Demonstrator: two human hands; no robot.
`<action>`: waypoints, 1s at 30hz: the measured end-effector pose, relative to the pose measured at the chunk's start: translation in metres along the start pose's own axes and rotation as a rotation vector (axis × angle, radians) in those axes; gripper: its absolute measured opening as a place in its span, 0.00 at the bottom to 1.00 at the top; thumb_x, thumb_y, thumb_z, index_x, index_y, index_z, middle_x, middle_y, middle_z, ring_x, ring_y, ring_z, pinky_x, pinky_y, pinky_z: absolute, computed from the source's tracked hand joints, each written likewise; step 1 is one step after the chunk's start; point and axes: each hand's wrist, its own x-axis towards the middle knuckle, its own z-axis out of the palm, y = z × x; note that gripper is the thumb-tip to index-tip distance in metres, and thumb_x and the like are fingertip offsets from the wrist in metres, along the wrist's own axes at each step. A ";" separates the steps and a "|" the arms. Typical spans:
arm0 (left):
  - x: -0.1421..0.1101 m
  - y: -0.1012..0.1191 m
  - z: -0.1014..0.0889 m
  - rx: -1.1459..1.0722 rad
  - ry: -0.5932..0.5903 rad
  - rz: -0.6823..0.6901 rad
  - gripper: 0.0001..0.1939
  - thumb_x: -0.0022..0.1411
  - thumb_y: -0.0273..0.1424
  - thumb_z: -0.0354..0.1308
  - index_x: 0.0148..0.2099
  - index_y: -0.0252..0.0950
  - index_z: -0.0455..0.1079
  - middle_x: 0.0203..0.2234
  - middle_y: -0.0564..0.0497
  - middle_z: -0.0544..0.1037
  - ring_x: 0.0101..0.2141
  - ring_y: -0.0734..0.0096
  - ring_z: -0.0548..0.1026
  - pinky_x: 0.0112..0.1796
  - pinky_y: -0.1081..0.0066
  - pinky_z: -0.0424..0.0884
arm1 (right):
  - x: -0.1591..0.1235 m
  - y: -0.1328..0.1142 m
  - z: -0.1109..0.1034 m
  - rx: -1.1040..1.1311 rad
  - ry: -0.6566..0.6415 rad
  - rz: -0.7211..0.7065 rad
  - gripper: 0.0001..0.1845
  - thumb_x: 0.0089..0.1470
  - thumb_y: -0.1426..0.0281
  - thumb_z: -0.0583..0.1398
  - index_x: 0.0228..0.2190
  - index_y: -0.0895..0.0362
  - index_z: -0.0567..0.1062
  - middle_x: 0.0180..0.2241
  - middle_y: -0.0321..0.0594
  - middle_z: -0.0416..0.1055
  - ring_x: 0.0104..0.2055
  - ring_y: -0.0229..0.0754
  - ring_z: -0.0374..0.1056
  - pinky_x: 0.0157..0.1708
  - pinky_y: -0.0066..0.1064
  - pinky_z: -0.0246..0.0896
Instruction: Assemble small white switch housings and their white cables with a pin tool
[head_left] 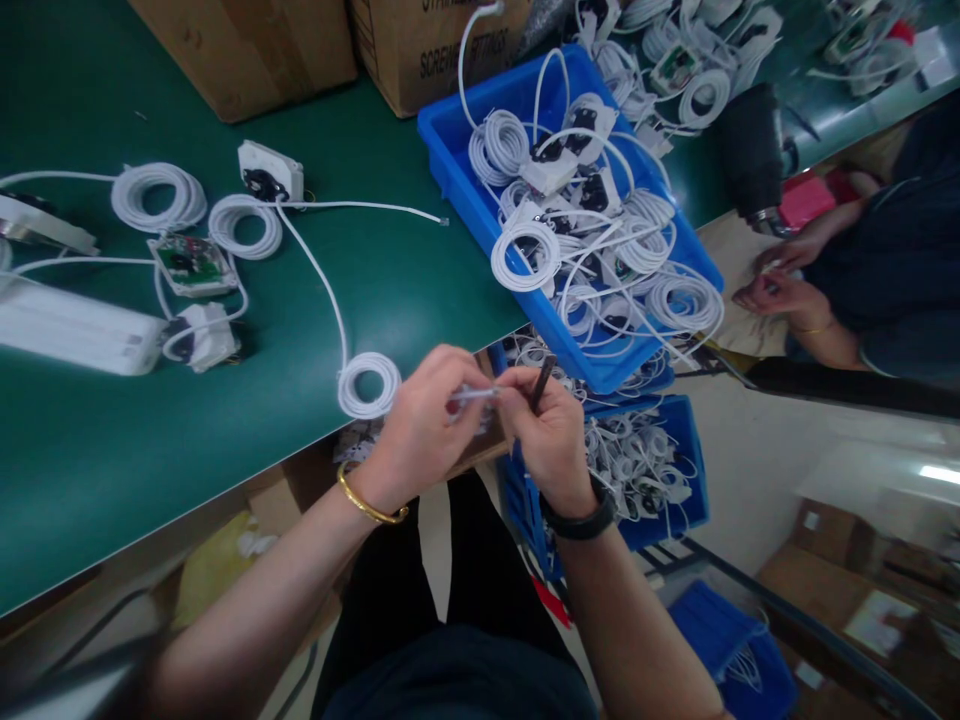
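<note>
At the table's front edge my left hand is closed around a white cable. My right hand pinches the end of that cable between thumb and finger. A slim dark tool sticks up from the same hand; its exact kind cannot be made out. Just left of my left hand lies a white cable coil, whose strand runs back to a white housing with a black part. Whether the held cable belongs to this coil is hidden by my fingers.
A blue bin heaped with coiled cables and housings stands at the table's right edge. A lower blue bin holds more. Cardboard boxes stand at the back. A co-worker's hands are at right, near a black heat gun.
</note>
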 end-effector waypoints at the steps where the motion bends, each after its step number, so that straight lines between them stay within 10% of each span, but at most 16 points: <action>1: -0.001 0.000 0.001 0.029 0.007 0.029 0.05 0.59 0.22 0.54 0.35 0.34 0.69 0.34 0.49 0.71 0.35 0.73 0.71 0.31 0.76 0.68 | 0.000 0.000 -0.001 0.005 -0.003 0.008 0.05 0.54 0.66 0.60 0.31 0.56 0.73 0.28 0.35 0.70 0.29 0.37 0.65 0.31 0.29 0.61; 18: 0.001 -0.013 0.018 0.235 0.145 0.252 0.03 0.61 0.23 0.54 0.36 0.33 0.68 0.29 0.49 0.74 0.31 0.75 0.72 0.33 0.76 0.68 | 0.008 0.002 -0.001 0.073 0.031 -0.011 0.03 0.54 0.68 0.60 0.30 0.55 0.72 0.27 0.34 0.70 0.29 0.36 0.66 0.31 0.28 0.62; 30: 0.003 -0.007 0.020 -0.184 0.083 -0.230 0.03 0.55 0.23 0.56 0.31 0.34 0.65 0.26 0.55 0.70 0.25 0.79 0.67 0.26 0.79 0.63 | 0.009 0.002 0.006 0.191 0.009 0.026 0.07 0.53 0.66 0.61 0.27 0.55 0.71 0.25 0.33 0.65 0.26 0.33 0.59 0.26 0.26 0.54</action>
